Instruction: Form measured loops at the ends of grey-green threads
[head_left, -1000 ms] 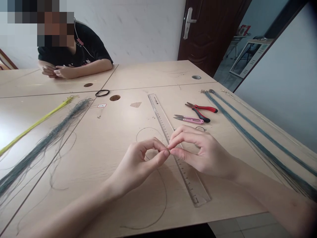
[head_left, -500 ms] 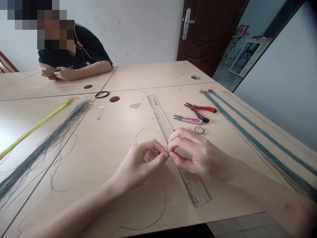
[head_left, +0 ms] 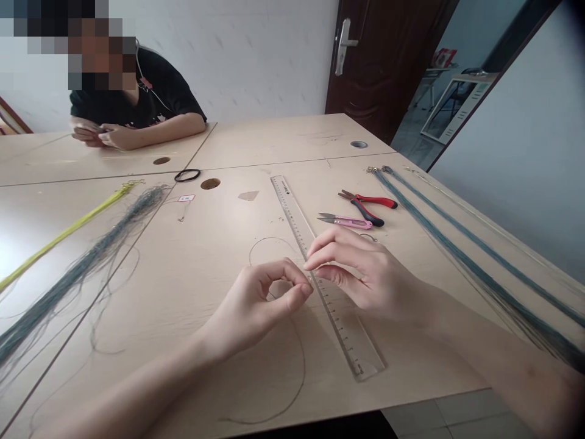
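Observation:
My left hand [head_left: 256, 302] pinches thumb against forefinger on a thin dark thread [head_left: 299, 366] that loops over the wooden table [head_left: 192, 292]. My right hand [head_left: 361, 271] hovers just right of it over a long clear ruler [head_left: 320, 268], its fingers half stretched and its fingertips close to the left hand's pinch. Whether the right fingers hold the thread's end is too small to see.
Pink thread snips [head_left: 345, 221] and red-handled pliers [head_left: 368, 203] lie behind my right hand. Grey-blue thread bundles [head_left: 461, 241] run along the right side, a loose grey bundle [head_left: 77, 271] and a yellow cord [head_left: 64, 231] lie left. Another person [head_left: 132, 103] sits at the far left.
My right hand's fingers have loosened and lifted slightly away from the left hand's pinch. The left hand has stayed in place.

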Demonstrator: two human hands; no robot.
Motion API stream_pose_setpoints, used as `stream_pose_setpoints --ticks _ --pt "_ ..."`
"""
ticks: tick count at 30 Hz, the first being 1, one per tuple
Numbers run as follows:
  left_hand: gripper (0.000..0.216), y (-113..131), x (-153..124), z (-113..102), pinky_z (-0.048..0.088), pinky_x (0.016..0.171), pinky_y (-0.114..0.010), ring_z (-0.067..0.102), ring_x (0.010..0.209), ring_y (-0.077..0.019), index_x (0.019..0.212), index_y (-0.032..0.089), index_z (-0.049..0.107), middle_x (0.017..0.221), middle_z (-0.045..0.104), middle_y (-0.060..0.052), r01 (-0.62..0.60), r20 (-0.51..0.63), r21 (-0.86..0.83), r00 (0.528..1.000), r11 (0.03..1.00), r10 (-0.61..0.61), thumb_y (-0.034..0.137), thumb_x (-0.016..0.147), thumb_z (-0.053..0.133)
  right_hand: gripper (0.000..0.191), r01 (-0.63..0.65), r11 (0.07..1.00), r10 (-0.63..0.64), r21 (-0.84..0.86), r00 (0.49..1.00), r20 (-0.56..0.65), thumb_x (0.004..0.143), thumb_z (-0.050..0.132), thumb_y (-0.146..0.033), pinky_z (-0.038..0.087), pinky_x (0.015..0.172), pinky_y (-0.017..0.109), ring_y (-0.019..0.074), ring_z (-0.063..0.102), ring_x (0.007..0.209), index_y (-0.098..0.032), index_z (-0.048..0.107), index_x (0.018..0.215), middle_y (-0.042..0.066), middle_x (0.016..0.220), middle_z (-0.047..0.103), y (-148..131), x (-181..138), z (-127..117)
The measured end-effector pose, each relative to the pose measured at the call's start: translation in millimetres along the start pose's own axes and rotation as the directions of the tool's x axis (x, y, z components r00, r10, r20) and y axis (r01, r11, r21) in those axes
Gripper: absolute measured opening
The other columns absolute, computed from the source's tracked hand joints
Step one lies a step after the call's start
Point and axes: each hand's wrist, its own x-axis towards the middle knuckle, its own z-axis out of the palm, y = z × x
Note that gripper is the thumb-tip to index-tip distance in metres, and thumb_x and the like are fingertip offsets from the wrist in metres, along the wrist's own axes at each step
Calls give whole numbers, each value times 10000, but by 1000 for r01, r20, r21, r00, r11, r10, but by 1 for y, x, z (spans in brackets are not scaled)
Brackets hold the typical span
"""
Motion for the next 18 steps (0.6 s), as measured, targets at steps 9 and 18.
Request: stream_pose_setpoints --ticks 9,18 --pt "217 3 1 0 316 620 -246 428 669 -111 730 161 581 709 511 23 73 93 -53 993 996 -68 328 858 532 140 -7 1000 6 18 997 73 869 458 -32 424 653 224 95 487 742 -133 547 830 31 854 489 0 0 3" --pt "184 4 2 0 353 668 -241 478 723 -124 749 158 598 745 562 10 79 21 -79 997 994 -77 298 852 537 113 -50 996 54 -74 998 44 884 464 -85 419 692 237 109 505 788 -117 558 830 38 850 512 -2 1 2"
